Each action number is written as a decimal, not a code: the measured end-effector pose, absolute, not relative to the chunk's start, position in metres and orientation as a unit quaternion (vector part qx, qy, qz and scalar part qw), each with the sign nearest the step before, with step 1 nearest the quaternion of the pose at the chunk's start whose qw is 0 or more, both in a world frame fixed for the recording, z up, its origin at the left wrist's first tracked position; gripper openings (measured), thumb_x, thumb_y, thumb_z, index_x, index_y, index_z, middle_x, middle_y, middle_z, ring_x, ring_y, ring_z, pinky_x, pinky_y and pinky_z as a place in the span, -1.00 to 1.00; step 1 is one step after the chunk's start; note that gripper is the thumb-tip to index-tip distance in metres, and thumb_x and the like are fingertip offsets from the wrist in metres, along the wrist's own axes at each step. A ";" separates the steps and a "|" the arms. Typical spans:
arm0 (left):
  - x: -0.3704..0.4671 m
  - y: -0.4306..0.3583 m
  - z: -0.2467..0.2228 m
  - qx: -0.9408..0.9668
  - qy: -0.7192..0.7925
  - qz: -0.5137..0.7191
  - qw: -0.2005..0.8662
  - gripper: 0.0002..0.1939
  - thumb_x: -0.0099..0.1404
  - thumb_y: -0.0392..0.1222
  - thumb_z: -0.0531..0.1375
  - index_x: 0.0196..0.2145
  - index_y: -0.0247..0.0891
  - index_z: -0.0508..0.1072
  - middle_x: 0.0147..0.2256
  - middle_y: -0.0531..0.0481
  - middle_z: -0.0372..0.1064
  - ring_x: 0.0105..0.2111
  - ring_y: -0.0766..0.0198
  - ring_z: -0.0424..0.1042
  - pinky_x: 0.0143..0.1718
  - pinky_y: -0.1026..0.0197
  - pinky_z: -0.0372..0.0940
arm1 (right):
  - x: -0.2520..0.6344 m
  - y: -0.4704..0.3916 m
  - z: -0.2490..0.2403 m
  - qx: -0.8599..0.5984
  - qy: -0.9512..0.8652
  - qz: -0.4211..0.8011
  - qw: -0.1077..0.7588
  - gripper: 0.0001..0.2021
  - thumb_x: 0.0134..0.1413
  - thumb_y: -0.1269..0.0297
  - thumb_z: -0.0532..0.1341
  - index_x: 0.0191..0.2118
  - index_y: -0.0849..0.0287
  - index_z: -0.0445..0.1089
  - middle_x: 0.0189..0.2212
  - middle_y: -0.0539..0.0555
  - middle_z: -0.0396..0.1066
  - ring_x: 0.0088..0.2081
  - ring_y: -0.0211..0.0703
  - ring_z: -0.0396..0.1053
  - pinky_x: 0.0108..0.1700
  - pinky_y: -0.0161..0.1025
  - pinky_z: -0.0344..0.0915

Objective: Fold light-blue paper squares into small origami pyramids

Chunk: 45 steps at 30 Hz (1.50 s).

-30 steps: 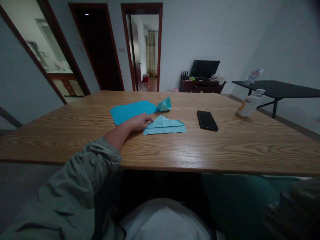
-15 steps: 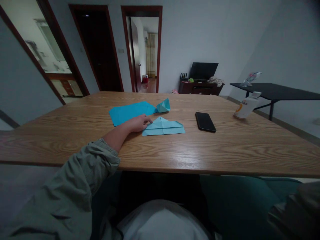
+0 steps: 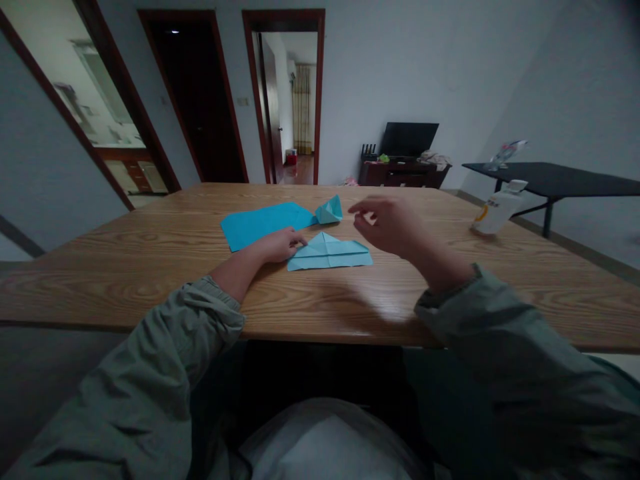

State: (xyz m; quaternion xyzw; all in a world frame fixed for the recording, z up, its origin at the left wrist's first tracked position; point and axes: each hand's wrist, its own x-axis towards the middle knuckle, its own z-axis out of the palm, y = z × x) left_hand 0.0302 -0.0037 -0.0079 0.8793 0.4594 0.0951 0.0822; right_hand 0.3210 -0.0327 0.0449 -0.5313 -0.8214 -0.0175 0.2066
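Your left hand (image 3: 277, 245), fingers curled, grip unclear, touches the folded paper (image 3: 331, 253) at nine o'clock; your empty right hand (image 3: 393, 225), fingers parted at two o'clock, could knock it askew.

You've got 1 cam, worn on your head, looking fwd & down over the table (image 3: 280, 307). Your pale top (image 3: 325, 443) fills the btm ctr, v. close, seen from above; your L sleeve (image 3: 150, 353) & R sleeve (image 3: 500, 340) run in from the btm corners. The folded light-blue paper (image 3: 327, 255) sits abt mid-frame, farther off than your sleeves. Past the table's far edge you get the far wall (image 3: 450, 67) w/ the TV (image 3: 410, 139) in bkgd. View's wide: the L door frame (image 3: 125, 93) leans.
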 end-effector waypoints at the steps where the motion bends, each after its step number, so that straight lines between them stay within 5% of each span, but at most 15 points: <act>1: 0.030 -0.003 -0.008 0.879 0.459 0.096 0.083 -0.60 0.25 -0.24 0.04 0.02 -0.13 0.45 -0.07 -0.05 0.31 -0.11 0.25 0.35 0.00 0.25 0.21 | 0.318 -0.034 0.043 -0.530 -0.823 -0.020 0.204 -0.70 0.19 0.22 0.12 -0.06 0.23 0.46 -0.11 0.15 0.43 -0.13 -0.05 0.37 -0.08 -0.21 0.25; 6: 0.030 0.001 -0.007 0.892 0.432 0.101 0.083 -0.65 0.31 -0.11 0.01 -0.08 -0.14 0.51 -0.12 -0.05 0.35 -0.11 0.22 0.34 0.00 0.24 0.20 | 0.314 -0.026 0.025 -0.577 -0.805 0.007 0.138 -0.73 0.03 0.26 0.18 -0.16 0.19 0.50 -0.28 0.11 0.49 -0.32 -0.13 0.39 -0.30 -0.29 0.22; 12: 0.035 -0.004 0.000 0.879 0.458 0.110 0.076 -0.52 0.37 0.02 -0.12 -0.30 -0.25 0.52 -0.22 -0.09 0.43 -0.20 0.20 0.36 -0.12 0.24 0.23 | 0.325 -0.017 0.007 -0.559 -0.824 -0.012 0.094 -0.67 0.06 0.27 0.16 -0.04 0.19 0.45 -0.18 0.18 0.47 -0.20 -0.05 0.40 -0.15 -0.26 0.24; 19: 0.045 -0.016 0.005 0.867 0.470 0.137 0.089 -0.46 0.29 0.25 -0.04 -0.22 -0.21 0.52 -0.20 -0.06 0.45 -0.23 0.19 0.39 -0.22 0.23 0.24 | 0.325 -0.006 -0.007 -0.520 -0.839 -0.025 0.161 -0.61 0.10 0.21 0.15 0.04 0.22 0.34 -0.02 0.24 0.36 -0.02 0.03 0.32 0.04 -0.16 0.18; 27: 0.050 -0.013 -0.006 0.892 0.420 0.147 0.077 -0.74 0.19 -0.02 0.11 -0.32 -0.23 0.49 -0.30 -0.01 0.45 -0.33 0.24 0.38 -0.29 0.25 0.24 | 0.328 0.008 -0.014 -0.506 -0.816 -0.036 0.277 -0.47 -0.05 0.31 0.20 0.11 0.28 0.25 0.04 0.28 0.30 0.06 0.08 0.25 0.10 -0.09 0.15; 38: 0.046 -0.010 -0.001 0.878 0.457 0.138 0.034 -0.75 0.17 -0.13 0.05 -0.43 -0.27 0.48 -0.30 -0.07 0.45 -0.33 0.22 0.37 -0.28 0.21 0.26 | 0.324 0.008 -0.020 -0.502 -0.846 0.044 0.173 -0.69 0.06 0.33 0.12 -0.09 0.22 0.48 -0.11 0.16 0.47 -0.12 -0.06 0.39 -0.05 -0.27 0.23; 45: 0.045 -0.005 -0.003 0.868 0.472 0.135 0.078 -0.66 0.19 -0.19 -0.01 -0.22 -0.24 0.52 -0.21 -0.03 0.50 -0.27 0.21 0.40 -0.20 0.21 0.28 | 0.318 0.000 -0.011 -0.490 -0.860 0.018 0.143 -0.68 0.14 0.35 0.01 -0.20 0.27 0.50 -0.16 0.19 0.48 -0.14 -0.06 0.38 -0.09 -0.28 0.22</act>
